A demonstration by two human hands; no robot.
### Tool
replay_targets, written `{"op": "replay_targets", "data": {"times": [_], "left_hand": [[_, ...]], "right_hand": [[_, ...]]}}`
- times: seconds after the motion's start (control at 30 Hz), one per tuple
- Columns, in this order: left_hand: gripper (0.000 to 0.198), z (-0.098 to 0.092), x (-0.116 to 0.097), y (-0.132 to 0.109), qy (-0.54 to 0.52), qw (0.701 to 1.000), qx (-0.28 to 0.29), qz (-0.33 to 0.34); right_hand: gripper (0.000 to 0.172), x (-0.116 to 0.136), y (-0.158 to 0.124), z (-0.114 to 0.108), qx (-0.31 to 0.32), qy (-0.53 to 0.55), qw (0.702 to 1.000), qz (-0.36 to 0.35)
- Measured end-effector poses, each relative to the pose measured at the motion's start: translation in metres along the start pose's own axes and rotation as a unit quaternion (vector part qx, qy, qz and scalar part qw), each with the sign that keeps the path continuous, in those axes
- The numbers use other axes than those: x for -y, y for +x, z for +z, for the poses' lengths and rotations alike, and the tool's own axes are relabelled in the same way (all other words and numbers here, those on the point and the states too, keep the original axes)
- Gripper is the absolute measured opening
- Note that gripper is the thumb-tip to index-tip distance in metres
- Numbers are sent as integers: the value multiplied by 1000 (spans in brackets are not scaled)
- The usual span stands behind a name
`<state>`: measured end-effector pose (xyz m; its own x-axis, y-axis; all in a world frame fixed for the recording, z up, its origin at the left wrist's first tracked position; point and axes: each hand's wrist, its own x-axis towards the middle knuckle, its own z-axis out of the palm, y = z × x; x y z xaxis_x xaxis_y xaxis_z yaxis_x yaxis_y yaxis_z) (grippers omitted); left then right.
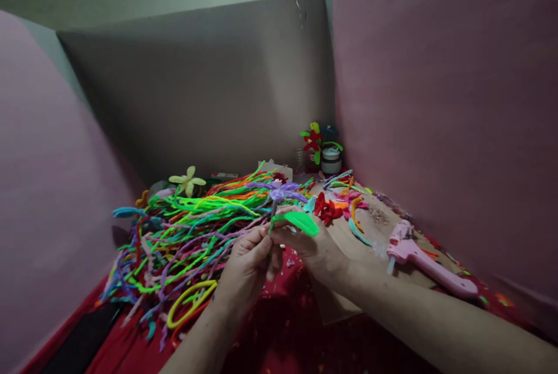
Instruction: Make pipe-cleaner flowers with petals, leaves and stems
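Purple flower [281,191], fuzzy-petalled with a pale center, is up at mid-view on a thin dark stem [274,207]; taken as landmark. Left hand [250,257] below it, thumb and forefinger drawn together in a tight pinch, no gap seen, at the narrow end of a bright green leaf [300,221], right against the stem. Right hand [318,252] below and to the right of the flower, fingers curled in close to the stem, leaf lying across in front of them; cannot tell whether it grips the stem or only steadies it. Handling, by judgement: very light, soft pile over bendable wire, not slippery; petals and leaf likely to crush or lose shape under pressure. Best hold low on the stem, and on the leaf at its narrow end, leaving the loop alone. Left of the flower, a large heap of coloured pipe cleaners [204,217]; to its right and just lower, a red flower [326,209]; farther right and lower, a pink glue gun [425,259]; behind it to the right, a lidded jar [331,161]. Brands, labels: none legible; any print on the glue gun or jar too small to read.
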<state>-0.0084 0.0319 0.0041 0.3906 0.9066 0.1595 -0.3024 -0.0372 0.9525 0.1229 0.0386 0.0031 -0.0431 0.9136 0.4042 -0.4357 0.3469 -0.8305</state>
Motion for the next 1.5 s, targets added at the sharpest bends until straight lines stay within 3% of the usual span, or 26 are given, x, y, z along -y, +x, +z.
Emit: {"op": "replay_targets", "data": {"times": [0.2,0.57,0.7,0.8,0.9,1.07,1.23,1.5], "left_hand": [[21,-4,10,2,-14,999,15,-42],[22,-6,11,0,21,997,40,-57],[13,5,10,0,177,983,-32,33],[14,10,16,-4,321,935,-114,101],[12,6,24,-7,388,903,-140,120],[10,4,25,-6,325,930,-132,113],[23,11,14,-3,214,969,-126,5],[22,4,6,-2,46,996,-17,-70]], "right_hand": [[15,-9,-6,-5,-18,-1,1000,-22],[15,-8,-10,-2,-8,70,997,26],[20,-7,-7,-5,2,98,994,54],[19,-5,-8,-8,-29,61,997,26],[17,-5,-9,-10,-39,11,999,-2],[18,-7,-8,-10,-2,9,1000,3],[19,0,-8,-6,-50,18,997,53],[14,2,-10,-7,-24,36,997,71]]}}
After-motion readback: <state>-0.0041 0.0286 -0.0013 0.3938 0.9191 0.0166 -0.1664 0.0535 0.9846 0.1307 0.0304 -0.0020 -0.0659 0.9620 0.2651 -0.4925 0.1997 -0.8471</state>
